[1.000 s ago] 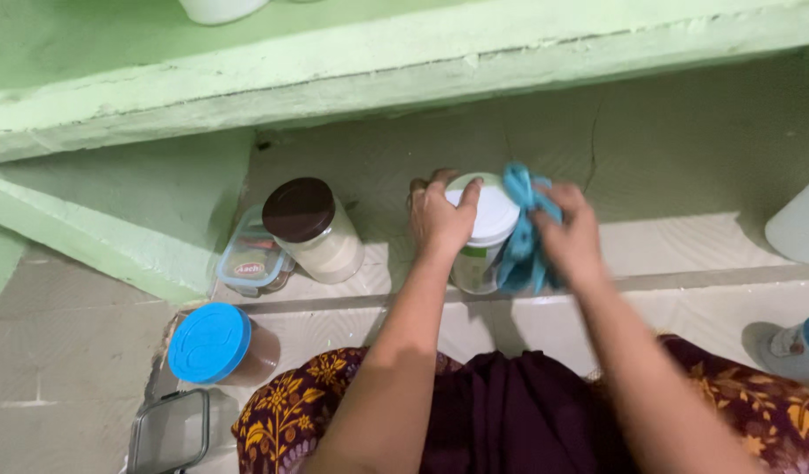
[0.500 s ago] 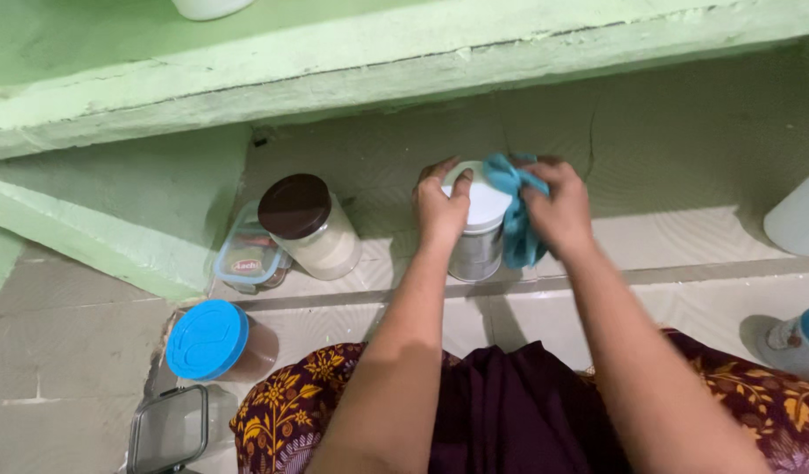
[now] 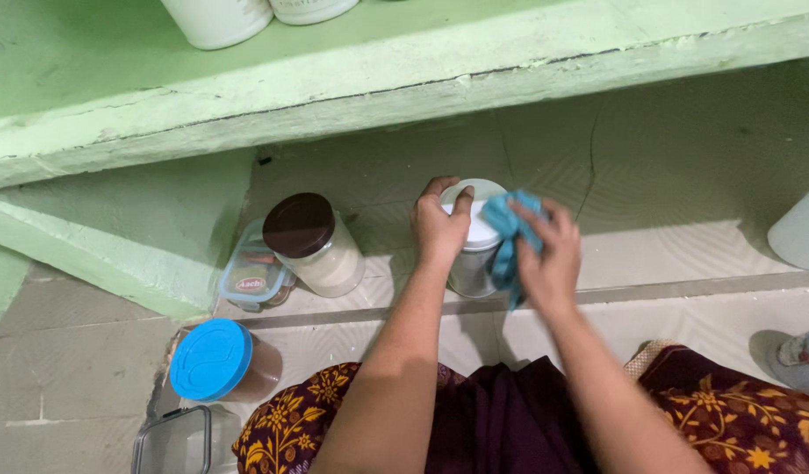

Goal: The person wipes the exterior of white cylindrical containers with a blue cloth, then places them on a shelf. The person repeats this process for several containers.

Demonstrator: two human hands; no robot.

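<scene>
A white-lidded jar (image 3: pixel 474 254) stands on the tiled floor under a green shelf. My left hand (image 3: pixel 439 224) grips its lid from the left side. My right hand (image 3: pixel 549 259) presses a blue cloth (image 3: pixel 510 233) against the jar's right side. Part of the jar's body is hidden behind both hands and the cloth.
A brown-lidded jar (image 3: pixel 312 241) and a small clear box with a blue rim (image 3: pixel 251 276) stand to the left. A blue-lidded jar (image 3: pixel 215 360) and an open clear container (image 3: pixel 172 439) lie nearer. White containers (image 3: pixel 799 228) are at the right. The green shelf (image 3: pixel 334 88) overhangs.
The jar and both hands have shifted slightly; the cloth has moved from the jar's right side up toward the lid edge and back along its side.
</scene>
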